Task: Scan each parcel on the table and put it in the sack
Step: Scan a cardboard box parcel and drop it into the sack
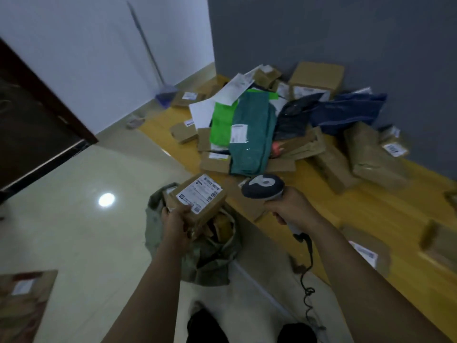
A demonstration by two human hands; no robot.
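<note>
My left hand (176, 225) grips a small brown cardboard parcel (212, 211) with a white barcode label facing up, held above the open grey-green sack (212, 258) on the floor. Several brown parcels lie inside the sack. My right hand (293, 207) holds a handheld barcode scanner (263, 185) by its grip, its head just right of the parcel. A coiled cable (308, 293) hangs down from it. On the yellow wooden table (385, 219) sits a pile of parcels: brown boxes, a teal bag (252, 144), a bright green bag (222, 125) and dark blue bags (346, 112).
A broom (150, 60) leans in the corner where the white wall meets the grey one. A dark door (32, 115) stands at the left. A brown parcel (24, 303) lies on the glossy tiled floor at lower left. More parcels lie along the table's right edge (366, 248).
</note>
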